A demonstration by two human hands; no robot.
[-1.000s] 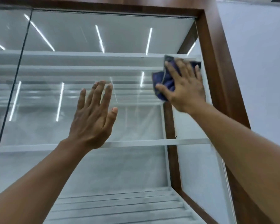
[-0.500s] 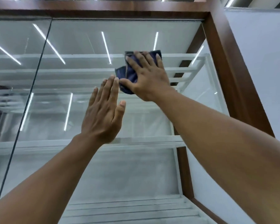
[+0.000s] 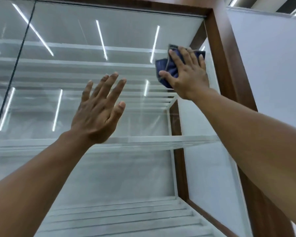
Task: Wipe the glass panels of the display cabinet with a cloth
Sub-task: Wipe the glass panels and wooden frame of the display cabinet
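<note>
A tall display cabinet with a dark wooden frame (image 3: 224, 53) fills the view, and its front glass panel (image 3: 85, 48) reflects ceiling lights. My right hand (image 3: 188, 74) presses a dark blue cloth (image 3: 167, 69) flat against the upper right part of the glass, close to the frame, with fingers spread and straight. My left hand (image 3: 99, 110) lies flat on the glass lower and to the left, fingers straight. Most of the cloth is hidden under my right hand.
Another glass panel (image 3: 5, 48) joins at a dark vertical seam on the left. White shelves (image 3: 143, 142) show inside the cabinet. A pale wall (image 3: 272, 57) stands to the right of the frame.
My right hand slid the cloth left to the middle of the panel, then back right to near the frame. My left hand stayed flat on the glass.
</note>
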